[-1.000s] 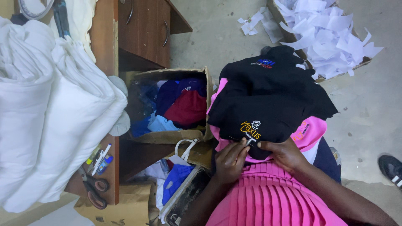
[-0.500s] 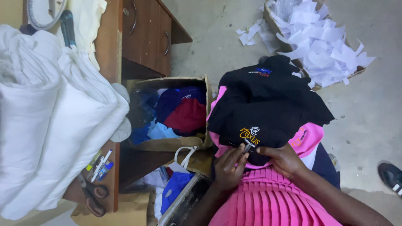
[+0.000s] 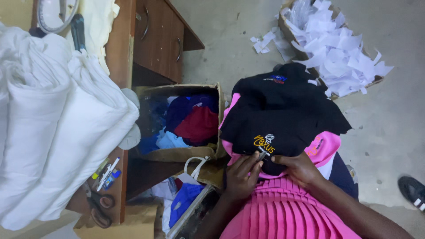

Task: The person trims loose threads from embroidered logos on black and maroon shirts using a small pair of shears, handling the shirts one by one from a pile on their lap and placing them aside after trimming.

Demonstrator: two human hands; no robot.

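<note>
2 hands: both at the near edge of a black garment piece (image 3: 283, 110) lying across the lap, over a pink pleated skirt (image 3: 283, 212).
Far left: folded white cloth (image 3: 57, 128) stacked on a wooden desk (image 3: 121, 48); scissors (image 3: 97, 206) and markers (image 3: 106, 172) lie at the desk's near end.
Left of centre: cardboard box (image 3: 177, 152) on the floor, holding blue and dark red fabric scraps.
Left hand (image 3: 241, 175): fingers bunched close together, tips pinching a small dark tool against the fabric just below the yellow embroidered emblem (image 3: 264, 144); I cannot tell what kind of tool it is.
Right hand (image 3: 301, 168): fingers curled, gripping the black fabric's edge, thumb pointing towards the left hand; the two hands are nearly touching.
Garment position: emblem lies just beyond the left fingertips.
Far right: box of white paper offcuts (image 3: 336, 44); a dark shoe (image 3: 414, 190) at the frame edge.
Change from 0.5 s ago: hands and garment hold the same positions; no shift seen.
</note>
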